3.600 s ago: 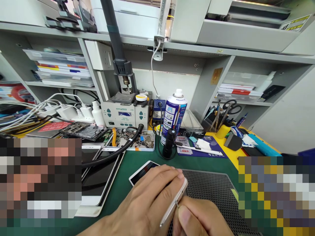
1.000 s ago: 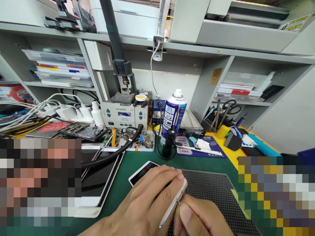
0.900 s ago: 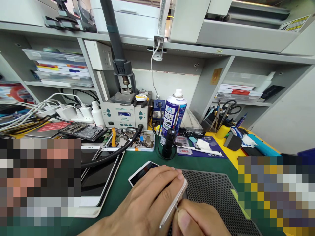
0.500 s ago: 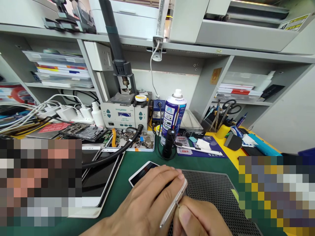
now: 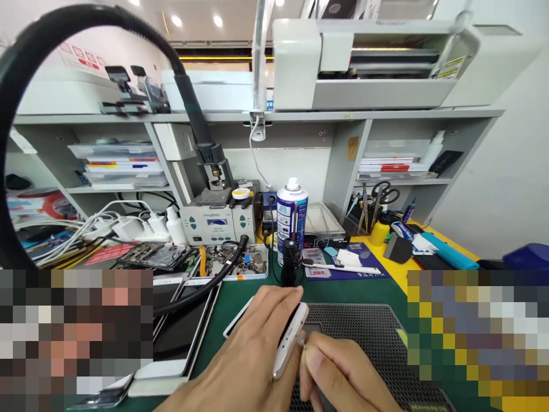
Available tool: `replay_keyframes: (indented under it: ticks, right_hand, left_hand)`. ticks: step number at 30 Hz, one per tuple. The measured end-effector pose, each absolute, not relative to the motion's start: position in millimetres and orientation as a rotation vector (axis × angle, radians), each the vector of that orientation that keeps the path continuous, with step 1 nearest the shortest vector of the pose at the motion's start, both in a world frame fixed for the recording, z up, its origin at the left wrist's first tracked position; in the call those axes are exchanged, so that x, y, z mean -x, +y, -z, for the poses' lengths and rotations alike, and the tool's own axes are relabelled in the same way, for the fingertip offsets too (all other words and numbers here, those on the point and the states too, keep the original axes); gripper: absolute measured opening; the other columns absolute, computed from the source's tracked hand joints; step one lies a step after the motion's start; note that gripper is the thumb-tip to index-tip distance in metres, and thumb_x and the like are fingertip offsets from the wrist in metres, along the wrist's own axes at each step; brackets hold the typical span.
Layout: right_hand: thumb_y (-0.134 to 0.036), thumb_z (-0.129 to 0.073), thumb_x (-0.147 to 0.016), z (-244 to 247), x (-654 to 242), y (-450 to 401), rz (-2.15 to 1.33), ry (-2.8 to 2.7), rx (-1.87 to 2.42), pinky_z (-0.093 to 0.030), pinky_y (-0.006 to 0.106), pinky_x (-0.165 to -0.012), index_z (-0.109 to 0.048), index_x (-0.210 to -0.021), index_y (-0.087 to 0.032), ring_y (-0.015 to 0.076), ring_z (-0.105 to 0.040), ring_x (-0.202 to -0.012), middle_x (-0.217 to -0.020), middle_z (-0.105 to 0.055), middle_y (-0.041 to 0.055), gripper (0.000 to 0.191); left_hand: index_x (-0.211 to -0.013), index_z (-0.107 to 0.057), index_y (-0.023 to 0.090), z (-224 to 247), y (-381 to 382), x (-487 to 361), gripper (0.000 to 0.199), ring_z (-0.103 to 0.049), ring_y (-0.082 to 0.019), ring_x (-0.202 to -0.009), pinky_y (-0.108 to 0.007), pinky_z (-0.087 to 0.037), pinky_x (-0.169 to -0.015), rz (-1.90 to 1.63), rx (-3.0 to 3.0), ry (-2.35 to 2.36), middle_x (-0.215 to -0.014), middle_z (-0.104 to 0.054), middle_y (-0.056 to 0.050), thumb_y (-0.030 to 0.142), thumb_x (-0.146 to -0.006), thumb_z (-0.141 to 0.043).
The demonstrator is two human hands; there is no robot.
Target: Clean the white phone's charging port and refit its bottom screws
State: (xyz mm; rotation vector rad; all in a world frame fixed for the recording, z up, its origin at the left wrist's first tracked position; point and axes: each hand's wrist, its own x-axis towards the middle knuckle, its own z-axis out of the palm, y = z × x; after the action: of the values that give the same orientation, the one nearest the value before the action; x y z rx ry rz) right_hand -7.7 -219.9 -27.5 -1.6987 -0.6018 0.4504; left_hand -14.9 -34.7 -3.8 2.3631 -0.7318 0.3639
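Observation:
My left hand (image 5: 253, 343) is wrapped over a white smartphone (image 5: 287, 347), holding it tilted on its side above a dark mat (image 5: 360, 326). The phone's narrow edge with small holes faces my right hand (image 5: 343, 372). Thumb and forefinger of that hand are pinched on a small metal piece (image 5: 303, 340) right by this edge. Its exact kind is too small to make out, and I cannot tell whether it enters a hole. Beyond my left hand, another white-framed phone (image 5: 235, 319) lies on the green work surface, partly hidden.
Tablets (image 5: 184, 326) lie at the left, crossed by a black hose (image 5: 206, 289). Behind stand a rework station (image 5: 214, 223), a tray of boards (image 5: 231, 277), a spray can (image 5: 292, 214) and a dark cylinder (image 5: 289, 266). A white brush (image 5: 343, 266) lies at the right.
The camera view has tilted upward. The phone is turned so that more of its holed edge shows. My right fingers, still pinched, have drawn slightly away from that edge.

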Motion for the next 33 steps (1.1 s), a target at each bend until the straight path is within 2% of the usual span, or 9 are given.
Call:
replay_keyframes:
  ticks: [5, 7, 12, 15, 18, 22, 25, 27, 33]
  right_hand:
    - [-0.077, -0.027, -0.094, 10.2, -5.1, -226.3, -0.581, -0.698, 1.673, -0.041, 0.024, -0.056, -0.051, -0.075, -0.018, 0.0126, -0.049, -0.056, -0.064, -0.051, 0.0014, 0.066]
    - [-0.076, -0.025, -0.095, -5.5, -8.9, -231.1, -0.639, -0.812, 1.733, -0.042, 0.024, -0.058, -0.052, -0.079, -0.018, 0.0132, -0.051, -0.061, -0.069, -0.052, 0.0019, 0.066]
    - [-0.048, -0.025, -0.107, -37.7, -13.3, -239.5, -0.692, -1.001, 2.019, -0.041, 0.022, -0.062, -0.053, -0.083, -0.019, 0.0118, -0.047, -0.063, -0.07, -0.052, -0.002, 0.047]
    - [-0.041, -0.028, -0.107, -37.7, -12.9, -240.9, -0.581, -1.006, 2.122, -0.042, 0.023, -0.062, -0.053, -0.08, -0.02, 0.0127, -0.05, -0.065, -0.072, -0.055, -0.0017, 0.043]
    - [-0.035, -0.03, -0.106, -30.0, -13.0, -240.2, -0.351, -1.011, 2.223, -0.046, 0.026, -0.069, -0.057, -0.08, -0.02, 0.0153, -0.055, -0.069, -0.075, -0.06, 0.0009, 0.04]
    - [-0.028, -0.03, -0.104, -25.2, -15.4, -238.9, -0.162, -1.112, 2.301, -0.048, 0.029, -0.077, -0.061, -0.083, -0.02, 0.018, -0.061, -0.074, -0.08, -0.066, 0.0047, 0.038]
    - [-0.026, -0.033, -0.103, -28.9, -14.6, -238.2, -0.119, -1.146, 2.324, -0.049, 0.026, -0.072, -0.062, -0.081, -0.021, 0.0171, -0.062, -0.07, -0.078, -0.068, 0.0036, 0.037]
    - [-0.025, -0.036, -0.103, -31.7, -12.2, -237.5, -0.111, -1.143, 2.34, -0.048, 0.025, -0.068, -0.062, -0.08, -0.022, 0.0167, -0.063, -0.067, -0.076, -0.069, 0.0025, 0.035]
    - [-0.025, -0.035, -0.102, -29.7, -9.9, -237.0, -0.185, -1.201, 2.41, -0.046, 0.027, -0.063, -0.066, -0.089, -0.022, 0.0194, -0.067, -0.069, -0.079, -0.072, 0.0035, 0.034]
  left_hand:
    - [-0.121, -0.059, 0.027, -17.8, -36.8, 11.4, 0.049, -0.066, -0.022, -0.097, -0.032, -0.06, -0.084, -0.171, -2.351, -0.773, -0.104, -0.066, -0.003, 0.012, -0.075, -0.055]
    - [-0.123, -0.055, 0.028, -18.9, -38.9, 14.4, 0.055, -0.066, -0.021, -0.094, -0.03, -0.058, -0.081, -0.119, -2.336, -0.7, -0.104, -0.064, -0.002, 0.012, -0.07, -0.057]
    - [-0.13, -0.045, 0.03, -2.3, -38.8, 20.0, 0.074, -0.063, -0.019, -0.097, -0.031, -0.054, -0.085, -0.151, -2.283, -0.603, -0.111, -0.056, -0.002, 0.005, -0.06, -0.051]
    - [-0.12, -0.048, 0.026, 8.0, -34.8, 13.7, 0.067, -0.061, -0.02, -0.086, -0.031, -0.053, -0.072, -0.072, -2.266, -0.614, -0.099, -0.053, -0.001, 0.007, -0.056, -0.049]
    - [-0.106, -0.05, 0.023, 9.1, -32.7, 9.4, 0.052, -0.058, -0.021, -0.082, -0.034, -0.051, -0.07, -0.075, -2.292, -0.59, -0.092, -0.053, -0.002, 0.011, -0.056, -0.048]
    - [-0.104, -0.051, 0.022, 1.9, -35.4, 14.5, 0.045, -0.059, -0.023, -0.086, -0.038, -0.051, -0.078, -0.123, -2.393, -0.487, -0.092, -0.056, -0.003, 0.012, -0.06, -0.051]
    - [-0.113, -0.054, 0.023, 6.1, -37.0, 16.6, 0.051, -0.061, -0.025, -0.091, -0.04, -0.052, -0.082, -0.186, -2.459, -0.472, -0.097, -0.06, -0.004, 0.013, -0.063, -0.057]
    - [-0.113, -0.055, 0.024, 15.4, -37.0, 14.9, 0.054, -0.061, -0.024, -0.082, -0.038, -0.053, -0.074, -0.321, -2.42, -0.545, -0.089, -0.059, -0.003, 0.018, -0.06, -0.061]
    - [-0.111, -0.058, 0.027, 29.7, -36.9, 11.9, 0.044, -0.06, -0.022, -0.078, -0.036, -0.053, -0.07, -0.368, -2.396, -0.503, -0.087, -0.059, -0.003, 0.024, -0.067, -0.064]
